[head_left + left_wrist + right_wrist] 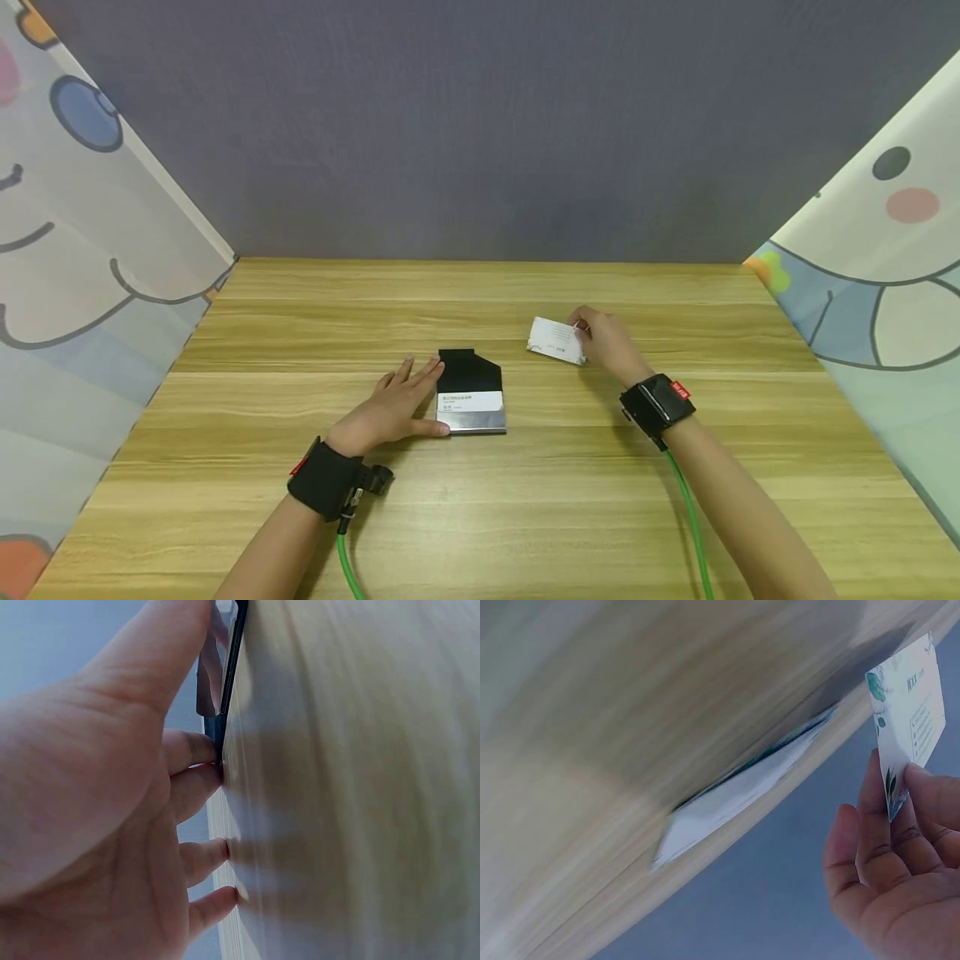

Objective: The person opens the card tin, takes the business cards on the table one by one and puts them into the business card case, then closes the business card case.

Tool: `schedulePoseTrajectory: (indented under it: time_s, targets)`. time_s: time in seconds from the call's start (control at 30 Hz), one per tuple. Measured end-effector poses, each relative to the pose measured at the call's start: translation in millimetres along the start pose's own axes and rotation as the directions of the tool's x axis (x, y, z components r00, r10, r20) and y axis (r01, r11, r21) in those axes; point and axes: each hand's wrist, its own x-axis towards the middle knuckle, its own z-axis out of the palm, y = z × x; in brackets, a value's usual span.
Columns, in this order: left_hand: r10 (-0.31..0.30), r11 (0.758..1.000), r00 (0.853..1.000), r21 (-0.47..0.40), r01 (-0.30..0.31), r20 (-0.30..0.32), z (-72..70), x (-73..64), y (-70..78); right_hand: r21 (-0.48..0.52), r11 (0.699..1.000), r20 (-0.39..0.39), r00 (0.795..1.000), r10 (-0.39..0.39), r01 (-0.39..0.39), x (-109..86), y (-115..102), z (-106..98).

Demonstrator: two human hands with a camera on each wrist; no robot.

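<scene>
A black and silver card case (pixel 469 375) lies unfolded on the table, with a printed white card (pixel 469 402) in its silver part. My left hand (pixel 393 408) rests at the case's left side, fingers spread, fingertips at its upper left edge and thumb at the lower left corner. My right hand (pixel 606 342) pinches a business card (pixel 909 705) with printed text and green leaf corners between thumb and fingers. In the right wrist view, another white card (pixel 735 795) lies on the table, apart from the held one.
The wooden table (pixel 525 517) meets a grey panel (pixel 487 133) at the back. Cartoon-printed sheets flank it at left and right. A green cable (pixel 690 508) runs from the right wrist band, another green cable (pixel 347 567) from the left.
</scene>
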Motion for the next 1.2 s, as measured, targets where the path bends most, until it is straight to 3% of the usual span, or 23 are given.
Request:
schedulePoseTrajectory:
  time_s: [0.3, 0.67, 1.2]
  targets:
    - [-0.003, 1.0, 1.0, 0.012, 0.004, -0.005, 0.2, 0.4, 0.5, 0.022, 0.992, 0.019, 0.992, -0.123, 0.123, -5.0, -38, 18]
    - [-0.005, 1.0, 1.0, 0.023, 0.005, -0.006, 0.7, 0.5, 0.2, 0.077, 0.979, 0.055, 0.98, -0.191, 0.187, -10.3, -79, 39]
    - [-0.029, 0.999, 1.0, 0.025, 0.029, -0.002, 0.5, 0.2, 0.6, 0.123, 0.958, 0.074, 0.961, -0.268, 0.258, -15.0, -94, 60]
